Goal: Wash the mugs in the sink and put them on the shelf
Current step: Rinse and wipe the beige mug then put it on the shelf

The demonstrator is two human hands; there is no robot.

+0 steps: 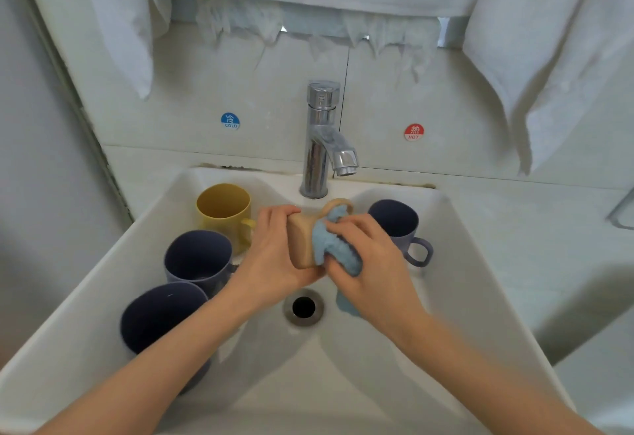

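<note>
1. Head view: the left hand (274, 249) is curled round a beige mug (300, 241). Its fingers wrap over the top of the mug and the palm sits underneath. It holds the mug tipped on its side above the middle of the sink (68, 314), just in front of the faucet (322, 139).
2. The right hand (372, 263) grips a blue cloth (326, 246) with bent fingers and presses it against the right side of the beige mug. Part of the cloth runs up to the mug's handle, which arcs up at the far side.
3. A patch of the same blue shows in the basin beside the drain (303, 307), under the right wrist. Whether it belongs to the held cloth cannot be told.
4. Three mugs stand upright along the left slope of the sink, close together in a row. The yellow mug (223, 211) is farthest, a dark blue mug (197, 259) is in the middle, and a second dark blue mug (161, 318) is nearest, partly behind the left forearm.
5. A lavender mug (394, 222) stands upright on the right side of the sink, just beyond the right hand, with its handle turned to the right.
6. No water can be seen running from the chrome faucet. On the tiled wall, a blue "COLD" sticker (230, 121) sits to its left and a red "HOT" sticker (413, 132) to its right.
7. White towels (549, 57) hang across the top and down both sides.
</note>
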